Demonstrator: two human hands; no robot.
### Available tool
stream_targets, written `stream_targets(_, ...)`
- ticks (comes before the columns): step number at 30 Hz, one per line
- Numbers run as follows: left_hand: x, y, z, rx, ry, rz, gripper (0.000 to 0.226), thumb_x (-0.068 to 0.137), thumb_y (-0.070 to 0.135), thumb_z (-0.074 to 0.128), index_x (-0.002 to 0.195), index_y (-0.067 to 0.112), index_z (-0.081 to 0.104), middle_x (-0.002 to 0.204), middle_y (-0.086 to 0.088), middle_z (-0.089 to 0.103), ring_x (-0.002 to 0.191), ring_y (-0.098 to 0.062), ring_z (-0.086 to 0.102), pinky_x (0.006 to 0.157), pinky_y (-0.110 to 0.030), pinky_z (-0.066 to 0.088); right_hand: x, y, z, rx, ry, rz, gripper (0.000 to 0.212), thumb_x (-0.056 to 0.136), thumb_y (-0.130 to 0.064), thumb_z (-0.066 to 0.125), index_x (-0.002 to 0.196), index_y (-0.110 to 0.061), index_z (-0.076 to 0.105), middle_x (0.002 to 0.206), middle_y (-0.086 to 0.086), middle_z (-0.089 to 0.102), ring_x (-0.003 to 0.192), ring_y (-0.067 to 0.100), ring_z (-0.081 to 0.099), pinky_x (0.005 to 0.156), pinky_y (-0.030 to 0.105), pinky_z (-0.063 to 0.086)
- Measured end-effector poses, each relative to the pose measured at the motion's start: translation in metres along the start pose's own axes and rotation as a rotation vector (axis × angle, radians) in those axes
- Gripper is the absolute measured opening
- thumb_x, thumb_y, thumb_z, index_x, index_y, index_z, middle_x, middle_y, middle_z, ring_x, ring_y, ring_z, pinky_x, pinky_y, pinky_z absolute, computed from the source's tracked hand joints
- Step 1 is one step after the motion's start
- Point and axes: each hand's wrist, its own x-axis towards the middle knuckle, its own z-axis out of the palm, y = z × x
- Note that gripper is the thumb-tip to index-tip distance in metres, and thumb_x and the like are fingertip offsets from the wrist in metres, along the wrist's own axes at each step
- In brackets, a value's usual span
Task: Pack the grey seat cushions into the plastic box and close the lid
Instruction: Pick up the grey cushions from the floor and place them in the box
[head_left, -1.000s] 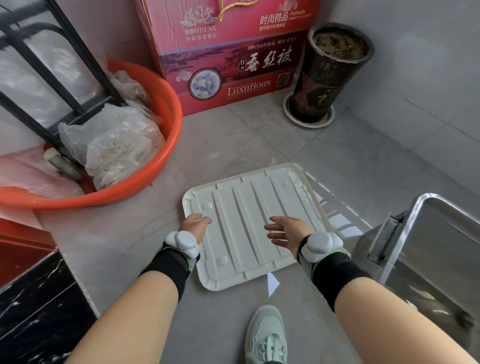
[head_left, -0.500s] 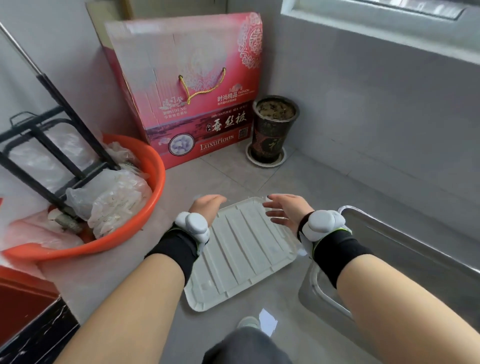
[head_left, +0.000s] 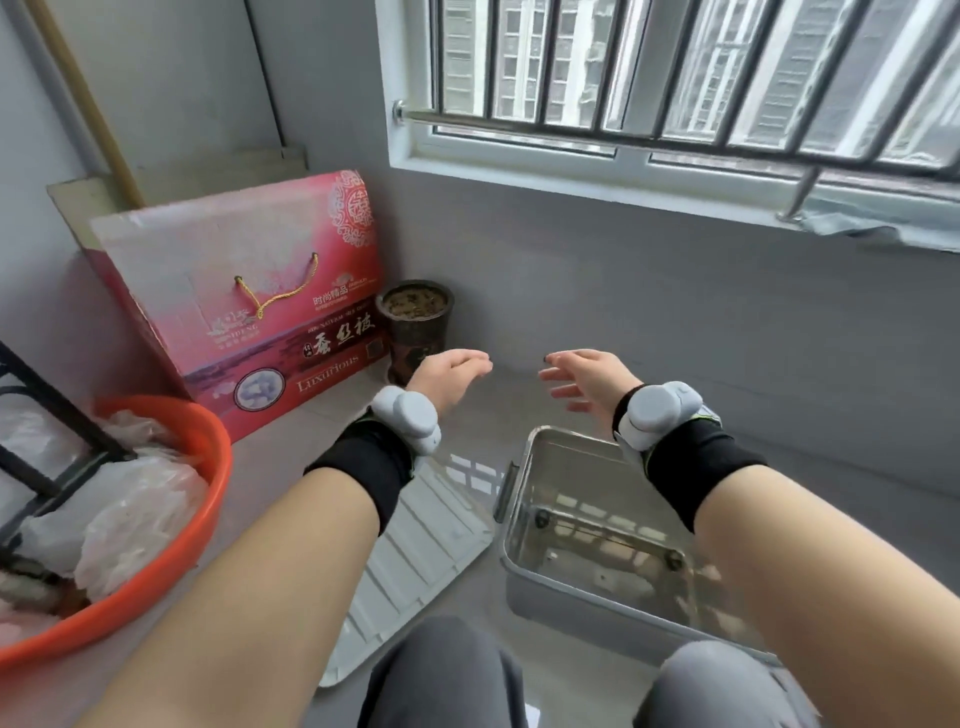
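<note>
Hands both up in the air, left hand (head_left: 448, 375) and right hand (head_left: 587, 382), fingers loosely spread, holding nothing. Plastic box (head_left: 566, 582) sits open on the floor, lid (head_left: 415, 556) flat just beside it.

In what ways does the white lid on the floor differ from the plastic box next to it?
The lid is white, flat and ribbed, lying on the floor; the box is clear grey, deep and open on top. The lid lies partly hidden under the left forearm, while the box shows its empty inside. Both rest on the floor, side by side, and neither hand touches them.
</note>
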Motion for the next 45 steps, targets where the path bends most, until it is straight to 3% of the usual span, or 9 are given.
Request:
stream_targets(3,-0.008,0.034,0.029,0.031,-0.044,0.049,0.026,0.087,0.017,0.061,0.112,0.012,0.067,0.098,-0.001,0.062,0.093,-0.011,0.053,0.078,-0.013,0.040,-0.020,-0.007,-0.037,-0.044,0.070,-0.020,0.030,0.093,-0.026,0.047,0.116,-0.013,0.060,0.109,0.002,0.067,0.086,0.019,0.057,0.080,0.031,0.042)
stream_targets(9,-0.029,0.084,0.090,0.047,-0.204,0.126,0.042,0.076,0.028,0.065,0.116,0.014,0.064,0.106,-0.004,0.066,0.101,-0.013,0.056,0.103,-0.026,0.039,-0.072,-0.012,-0.119,-0.108,0.200,-0.078,0.024,0.092,-0.030,0.050,0.112,-0.021,0.060,0.118,0.000,0.062,0.090,0.017,0.055,0.080,0.029,0.040)
stream_targets(13,-0.035,0.104,0.131,0.057,-0.286,0.162,0.031,0.088,0.020,0.060,0.119,0.015,0.062,0.106,0.000,0.064,0.105,-0.012,0.056,0.093,-0.019,0.035,-0.105,-0.004,-0.172,-0.114,0.308,-0.078,0.034,0.092,-0.030,0.051,0.125,-0.022,0.057,0.112,-0.004,0.058,0.092,0.017,0.055,0.081,0.030,0.039)
stream_targets(20,-0.045,0.126,0.200,0.111,-0.468,0.243,0.032,0.088,0.025,0.059,0.120,0.020,0.061,0.113,0.003,0.063,0.107,-0.009,0.054,0.093,-0.020,0.032,-0.151,0.028,-0.243,-0.052,0.547,0.005,0.034,0.091,-0.030,0.054,0.123,-0.022,0.058,0.111,-0.005,0.058,0.093,0.015,0.053,0.073,0.025,0.042)
stream_targets(24,-0.053,0.135,0.240,0.134,-0.569,0.292,0.034,0.088,0.026,0.060,0.121,0.020,0.061,0.115,0.003,0.064,0.107,-0.010,0.055,0.093,-0.020,0.034,-0.176,0.054,-0.266,-0.067,0.668,0.060,0.035,0.091,-0.029,0.055,0.124,-0.019,0.059,0.117,-0.003,0.059,0.100,0.013,0.053,0.081,0.022,0.039)
stream_targets(30,-0.074,0.142,0.304,0.173,-0.753,0.369,0.034,0.086,0.026,0.062,0.119,0.020,0.062,0.119,0.000,0.066,0.107,-0.013,0.059,0.091,-0.022,0.040,-0.226,0.094,-0.301,-0.052,0.834,0.139,0.035,0.092,-0.023,0.055,0.126,-0.012,0.056,0.099,-0.006,0.059,0.076,0.004,0.052,0.058,0.012,0.034)
stream_targets(34,-0.095,0.147,0.346,0.185,-0.852,0.404,0.032,0.087,0.024,0.062,0.119,0.017,0.062,0.119,-0.003,0.066,0.106,-0.013,0.060,0.089,-0.021,0.039,-0.259,0.122,-0.327,-0.025,0.924,0.200,0.036,0.092,-0.023,0.055,0.126,-0.012,0.057,0.104,-0.003,0.057,0.091,0.012,0.052,0.059,0.013,0.035)
stream_targets(39,-0.126,0.144,0.404,0.213,-0.944,0.431,0.029,0.088,0.023,0.061,0.116,0.016,0.064,0.116,-0.005,0.068,0.099,-0.010,0.057,0.083,-0.018,0.040,-0.299,0.161,-0.351,0.029,0.997,0.272,0.033,0.091,-0.021,0.056,0.123,-0.013,0.059,0.097,-0.004,0.057,0.075,0.007,0.052,0.059,0.014,0.037)
stream_targets(45,-0.177,0.129,0.484,0.298,-1.088,0.457,0.029,0.086,0.023,0.063,0.113,0.017,0.064,0.113,-0.005,0.069,0.093,-0.011,0.058,0.071,-0.013,0.044,-0.352,0.224,-0.385,0.133,1.064,0.400,0.032,0.090,-0.025,0.057,0.121,-0.016,0.060,0.100,0.001,0.054,0.088,0.016,0.050,0.057,0.022,0.040)
